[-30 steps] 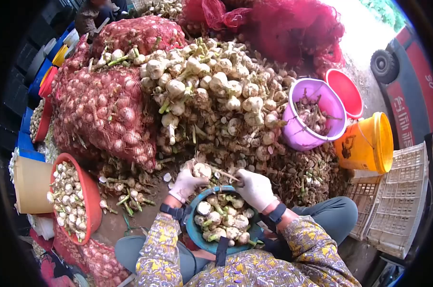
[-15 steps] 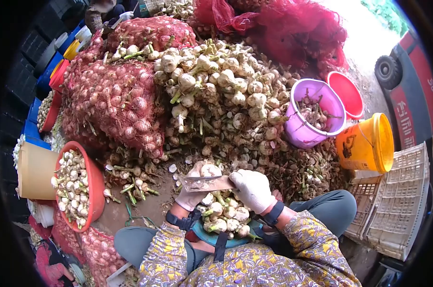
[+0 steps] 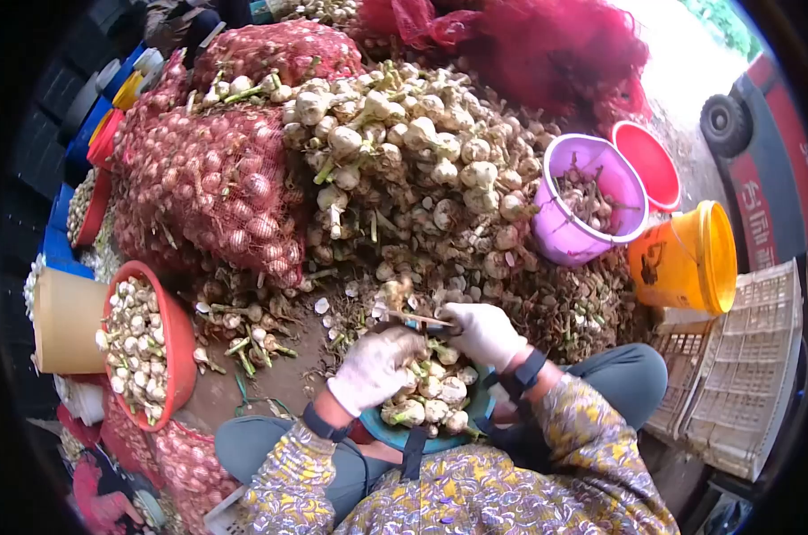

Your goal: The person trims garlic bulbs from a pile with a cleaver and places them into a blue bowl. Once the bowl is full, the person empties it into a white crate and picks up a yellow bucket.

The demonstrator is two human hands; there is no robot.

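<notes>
My right hand (image 3: pixel 486 334), in a white glove, is closed around the handle of a knife (image 3: pixel 420 318) whose blade points left, edge-on to me. My left hand (image 3: pixel 368 364), also gloved, is curled below the blade with dirty fingertips. A blurred tan garlic bulb (image 3: pixel 393 294) shows just beyond the blade at the left fingers, its lower part hidden. Under both hands, a teal basin (image 3: pixel 391 435) in my lap holds trimmed garlic bulbs (image 3: pixel 435 390) with short green stems.
A large garlic heap (image 3: pixel 422 169) rises ahead, beside a red mesh sack (image 3: pixel 208 178) of garlic. An orange-red tub (image 3: pixel 185 348) of bulbs stands left. Rightward are a purple bucket (image 3: pixel 631 209), a yellow bucket (image 3: pixel 716 259) and white crates (image 3: pixel 743 366). Stem scraps (image 3: pixel 564 312) litter the ground.
The knife has turned from showing its broad side to edge-on. My left hand has rotated, its back now facing up; my right hand has moved slightly right and up.
</notes>
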